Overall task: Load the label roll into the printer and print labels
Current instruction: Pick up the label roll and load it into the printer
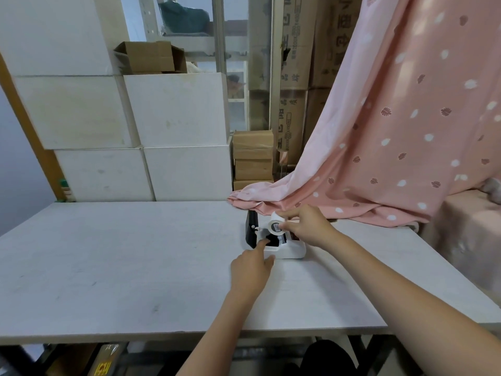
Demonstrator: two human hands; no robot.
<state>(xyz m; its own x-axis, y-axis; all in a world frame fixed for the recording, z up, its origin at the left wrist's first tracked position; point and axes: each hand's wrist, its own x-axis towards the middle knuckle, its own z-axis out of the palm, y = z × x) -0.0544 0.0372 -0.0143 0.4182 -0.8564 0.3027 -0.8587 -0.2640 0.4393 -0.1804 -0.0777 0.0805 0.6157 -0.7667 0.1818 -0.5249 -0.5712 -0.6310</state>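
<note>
Just above the open label printer [282,248], the right hand [306,226] is pinching the white label roll [276,225] in a closed grip, while the left hand [250,270] is pointing one finger into the printer's dark bay on the table [108,267].

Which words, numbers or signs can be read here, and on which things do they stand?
Tall cardboard cartons: large printed characters, too blurred to quote.
Yellow sign under the table: dark marks, unreadable.
Label roll in the right hand: dark core marking, too small.
Printer: no text visible.
</note>
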